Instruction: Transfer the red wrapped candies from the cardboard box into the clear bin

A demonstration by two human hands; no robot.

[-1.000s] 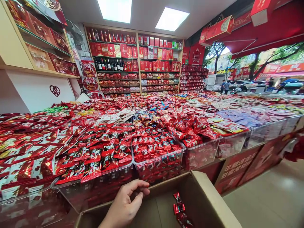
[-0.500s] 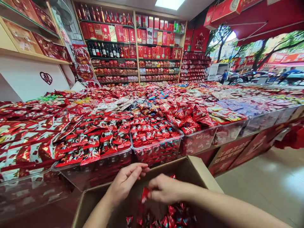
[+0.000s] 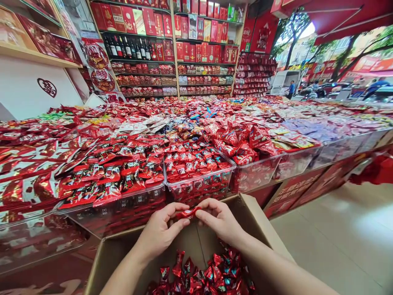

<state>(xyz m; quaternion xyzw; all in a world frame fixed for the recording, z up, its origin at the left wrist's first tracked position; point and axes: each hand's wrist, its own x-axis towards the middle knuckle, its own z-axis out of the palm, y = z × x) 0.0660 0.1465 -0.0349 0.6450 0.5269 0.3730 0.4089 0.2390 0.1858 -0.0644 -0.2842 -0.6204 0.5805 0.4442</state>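
Over a cardboard box (image 3: 267,229), my left hand (image 3: 166,227) and my right hand (image 3: 219,219) pinch opposite ends of one red wrapped candy (image 3: 189,212). Its twisted wrapper stretches between my fingertips, level with the box's far edge. A heap of shiny red wrapped candies (image 3: 211,272) with some blue patches covers part of the box bottom below my hands. Just beyond the box stands a clear plastic bin (image 3: 201,186) full of similar red candies (image 3: 193,162). The undersides of my fingers are partly hidden.
To the left, another clear bin (image 3: 123,207) holds red and black packets (image 3: 107,174). Larger red triangular packets (image 3: 245,141) fill the bin on the right. Shelves of red boxes (image 3: 150,24) and bottles (image 3: 132,49) line the back wall. Tiled floor (image 3: 334,229) lies at the right.
My right hand has lifted a red candy out of the box, and my left hand now grips its other end. The view has tilted down slightly, showing more of the heap.
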